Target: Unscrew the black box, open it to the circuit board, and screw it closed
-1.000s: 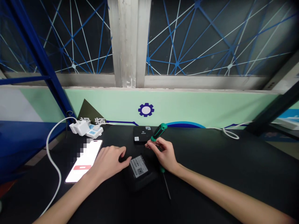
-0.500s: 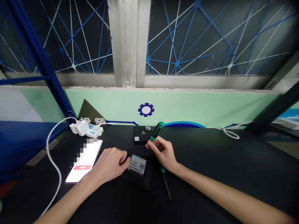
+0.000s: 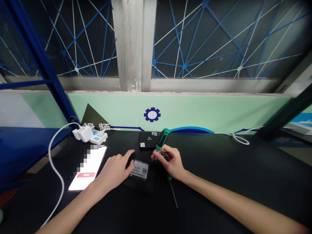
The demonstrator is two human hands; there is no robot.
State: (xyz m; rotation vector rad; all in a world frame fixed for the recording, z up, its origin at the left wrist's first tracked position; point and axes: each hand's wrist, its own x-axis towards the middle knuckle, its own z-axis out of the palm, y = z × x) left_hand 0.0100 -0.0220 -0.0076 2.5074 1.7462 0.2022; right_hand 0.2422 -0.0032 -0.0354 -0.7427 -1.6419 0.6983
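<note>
Labelled device (image 3: 140,169): on worktop (image 3: 219,169), out from far edge's middle.
Right hand (image 3: 170,162): grip closed round green screwdriver (image 3: 163,138).
Left hand (image 3: 117,167): at device's left side; grip state cannot be told.
Black box (image 3: 147,139): near far edge.

The black case (image 3: 138,184) lay label side up, its dark edges hard for me to make out, the far left part covered over. The white label (image 3: 139,169) on it bore barcodes and a QR code and sat slightly askew. By the case's far right corner a screwdriver (image 3: 163,139) with a green-and-black grooved handle was held slanting, butt end up and tipped rightward. Its thin shaft pointed down toward the case; whether the tip touched, I couldn't tell.
</note>
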